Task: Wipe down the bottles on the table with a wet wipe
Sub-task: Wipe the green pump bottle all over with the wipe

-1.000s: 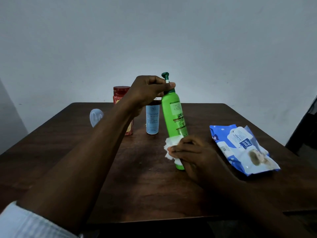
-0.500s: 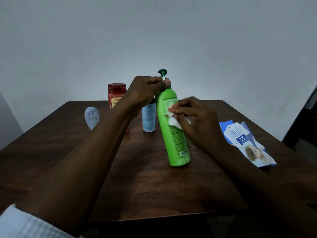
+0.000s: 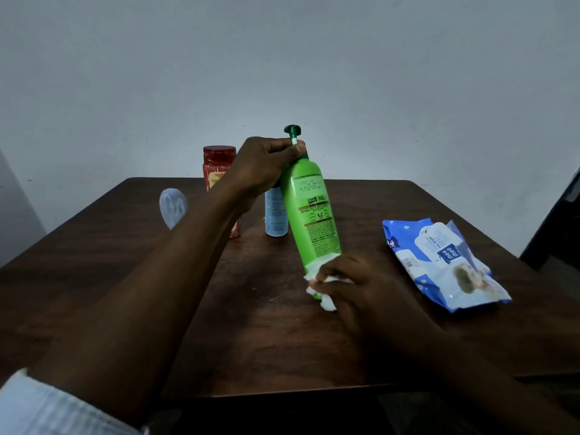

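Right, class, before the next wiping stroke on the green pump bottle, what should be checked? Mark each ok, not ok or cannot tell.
1. Left hand grips the tall green plastic pump bottle at its neck: ok.
2. Right hand presses the crumpled white wet wipe on the bottle's base: ok.
3. Bottle upright: not ok, tilted.
4. Wipe damp enough: cannot tell.
5. Blue-and-white wipes pack within reach: ok.

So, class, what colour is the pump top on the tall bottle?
The pump top is dark green; head view.
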The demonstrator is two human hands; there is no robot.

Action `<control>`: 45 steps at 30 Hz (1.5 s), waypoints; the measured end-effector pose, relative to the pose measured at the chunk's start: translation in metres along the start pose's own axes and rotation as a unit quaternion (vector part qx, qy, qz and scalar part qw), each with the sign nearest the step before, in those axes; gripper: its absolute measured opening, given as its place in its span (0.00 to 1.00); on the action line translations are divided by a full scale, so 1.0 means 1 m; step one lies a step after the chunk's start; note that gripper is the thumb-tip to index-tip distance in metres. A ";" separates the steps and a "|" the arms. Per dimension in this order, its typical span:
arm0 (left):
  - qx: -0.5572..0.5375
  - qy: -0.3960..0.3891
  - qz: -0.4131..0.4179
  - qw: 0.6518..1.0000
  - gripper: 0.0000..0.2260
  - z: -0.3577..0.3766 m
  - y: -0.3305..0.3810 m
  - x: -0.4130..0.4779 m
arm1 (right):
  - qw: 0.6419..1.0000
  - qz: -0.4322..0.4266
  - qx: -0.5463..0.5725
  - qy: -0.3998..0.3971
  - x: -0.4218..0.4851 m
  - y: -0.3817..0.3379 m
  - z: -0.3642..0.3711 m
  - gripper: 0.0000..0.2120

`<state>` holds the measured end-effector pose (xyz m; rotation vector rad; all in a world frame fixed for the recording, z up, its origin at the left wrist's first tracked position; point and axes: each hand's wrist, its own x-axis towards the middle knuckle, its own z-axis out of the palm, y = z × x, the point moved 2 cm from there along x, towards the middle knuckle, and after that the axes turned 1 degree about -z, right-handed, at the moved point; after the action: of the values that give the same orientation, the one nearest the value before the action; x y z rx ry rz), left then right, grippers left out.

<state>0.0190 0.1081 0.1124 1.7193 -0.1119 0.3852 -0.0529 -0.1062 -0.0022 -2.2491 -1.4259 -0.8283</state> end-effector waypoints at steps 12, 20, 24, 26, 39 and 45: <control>-0.019 -0.004 -0.014 1.000 0.06 -0.005 -0.005 -0.002 | 0.965 0.185 0.116 0.145 0.007 0.011 -0.014 0.09; -0.013 -0.011 -0.011 1.000 0.08 -0.007 -0.004 -0.003 | 0.998 0.031 0.031 0.050 0.017 -0.013 0.003 0.13; -0.006 -0.018 -0.005 1.000 0.05 -0.006 -0.001 -0.003 | 1.000 -0.012 0.008 0.022 0.001 -0.015 0.014 0.15; -0.001 -0.018 -0.004 1.000 0.04 -0.008 0.000 -0.003 | 0.999 -0.005 0.036 0.022 -0.004 -0.013 0.014 0.15; -0.021 -0.013 -0.005 1.000 0.11 -0.011 0.000 -0.008 | 0.942 0.272 0.146 0.134 -0.010 0.009 -0.018 0.07; -0.028 -0.004 -0.002 1.000 0.11 -0.012 -0.003 -0.009 | 0.958 0.253 0.101 0.093 -0.020 0.000 -0.013 0.07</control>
<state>0.0085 0.1193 0.1087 1.6656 -0.1240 0.3683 -0.0632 -0.1272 -0.0053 -2.1624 -0.7546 -0.6641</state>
